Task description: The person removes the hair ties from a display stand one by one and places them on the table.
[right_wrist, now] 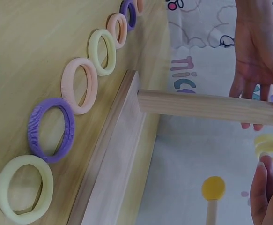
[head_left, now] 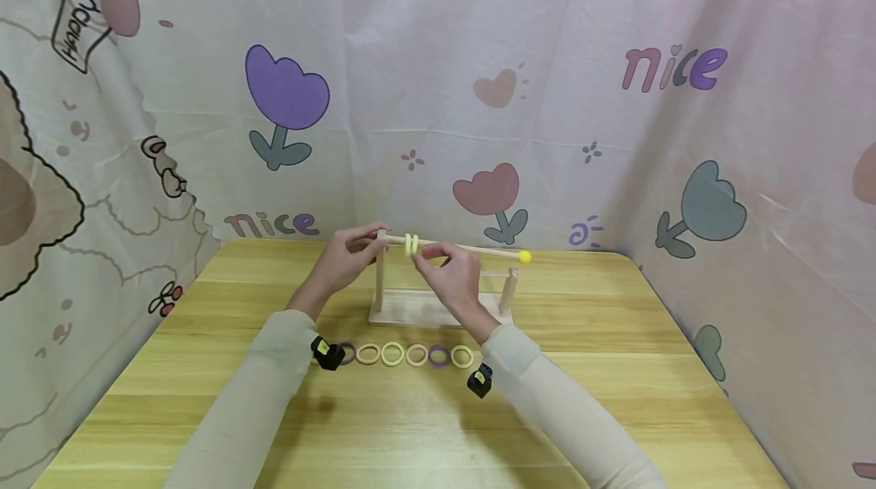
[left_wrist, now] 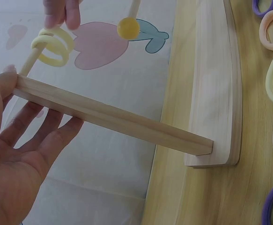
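Note:
A wooden stand has a flat base [head_left: 411, 308] and an upright post [head_left: 379, 276] at its left end. From the top of that post a wooden rod [head_left: 472, 249] runs right to a yellow ball tip [head_left: 525, 256]. My left hand [head_left: 345, 257] holds the post's top, thumb on one side and fingers on the other. Two pale yellow hair ties [left_wrist: 52, 47] hang around the rod near this post. At these ties, my right hand [head_left: 452, 276] pinches with thumb and fingertips. A second rod with a yellow ball [right_wrist: 213, 188] shows below.
In front of the stand lies a row of several hair ties, among them a yellow one [head_left: 461, 357], a purple one [head_left: 439, 356] and a peach one [head_left: 417, 355]. A shorter post [head_left: 509, 291] rises at the base's right end. Printed cloth [head_left: 411, 93] hangs behind the table.

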Demonstrator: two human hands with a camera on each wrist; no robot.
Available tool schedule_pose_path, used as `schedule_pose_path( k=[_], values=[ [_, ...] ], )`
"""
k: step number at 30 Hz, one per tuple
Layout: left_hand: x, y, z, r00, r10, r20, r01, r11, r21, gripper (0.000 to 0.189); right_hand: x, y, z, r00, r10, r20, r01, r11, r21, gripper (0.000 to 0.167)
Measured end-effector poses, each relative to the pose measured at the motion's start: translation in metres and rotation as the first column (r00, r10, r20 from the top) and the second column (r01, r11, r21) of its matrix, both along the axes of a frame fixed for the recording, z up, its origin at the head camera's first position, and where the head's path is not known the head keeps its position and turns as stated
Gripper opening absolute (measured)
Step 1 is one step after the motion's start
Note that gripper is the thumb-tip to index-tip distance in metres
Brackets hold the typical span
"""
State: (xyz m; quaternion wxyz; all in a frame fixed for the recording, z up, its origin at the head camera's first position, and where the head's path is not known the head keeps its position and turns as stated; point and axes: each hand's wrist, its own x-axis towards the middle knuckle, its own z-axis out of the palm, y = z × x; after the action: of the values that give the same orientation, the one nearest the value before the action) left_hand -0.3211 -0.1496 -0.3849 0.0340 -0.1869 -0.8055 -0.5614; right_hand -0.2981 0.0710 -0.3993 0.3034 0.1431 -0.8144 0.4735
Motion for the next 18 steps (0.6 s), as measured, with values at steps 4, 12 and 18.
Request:
schedule_pose_path(
  k=[4, 12, 18],
  values=[
    [-0.0005, 0.0003, 0.0005, 1.000, 0.007, 0.000, -0.007, 1.000, -0.007, 0.042, -0.0014, -0.0015, 0.0003, 1.000, -0.028, 0.007, 0.028, 1.000, -0.003, 0.010],
    [-0.0006, -0.0002, 0.0002, 1.000, 0.009, -0.005, -0.009, 1.000, -0.010, 0.042, -0.0023, -0.0047, -0.0012, 0.999, -0.033, -0.007, 0.033, 0.999, -0.023, 0.008],
    [-0.0005, 0.0002, -0.0010, 1.000, 0.014, -0.001, -0.014, 1.000, -0.014, 0.043, -0.0010, -0.0028, -0.0030, 0.999, -0.044, -0.003, 0.044, 0.999, -0.028, 0.006]
  ],
)
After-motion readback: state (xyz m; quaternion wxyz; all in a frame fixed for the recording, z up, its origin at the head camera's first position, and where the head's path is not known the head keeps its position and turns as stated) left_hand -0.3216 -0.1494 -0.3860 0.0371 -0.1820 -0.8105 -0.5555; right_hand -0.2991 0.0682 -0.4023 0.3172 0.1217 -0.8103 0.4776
